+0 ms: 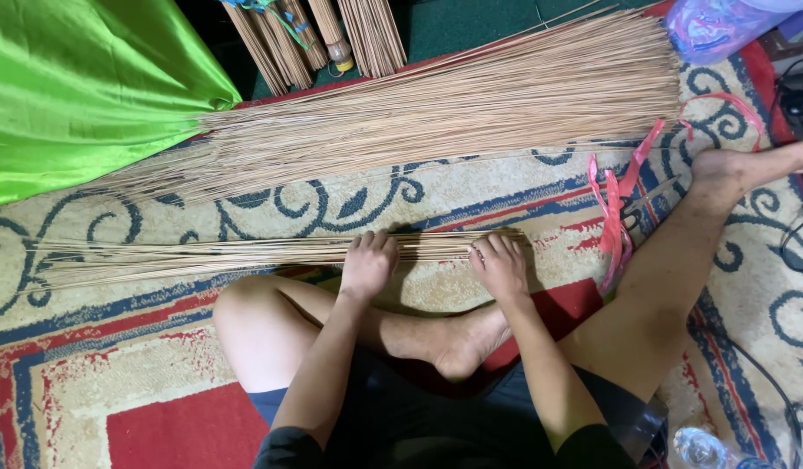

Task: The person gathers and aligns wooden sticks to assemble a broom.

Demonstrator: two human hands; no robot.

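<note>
- Work item: a small flat bundle of thin pale-tan palm-rib sticks (245, 254) lies across the patterned red, blue and cream carpet (115, 365), just in front of the seated person's crossed legs, running left to right.
- Left hand (367, 263): palm down, fingers curled over the sticks near the middle of the bundle, pressing them onto the carpet; a loose closed hold, not a full fist.
- Right hand (500, 265): palm down at the blunt end of the bundle, fingers bent over the stick ends and gripping them; whether the thumb passes beneath cannot be told.
- Supply: a large fanned heap of the same tan sticks (471, 104) lies beyond the bundle, apart from it, its thin tips towards the bright green satin cloth (80, 87).
- Nearby: pink plastic ribbon strips (617, 208) lie just right of the right hand; tied upright stick bundles (314, 35) stand at the far edge.
- Technique, as a judgement: level the blunt ends under the right hand first, keeping the left hand's pressure even so the sticks stay parallel and flat.
- Risk: uneven pressure would likely let the thin tips splay or cross at the left.
</note>
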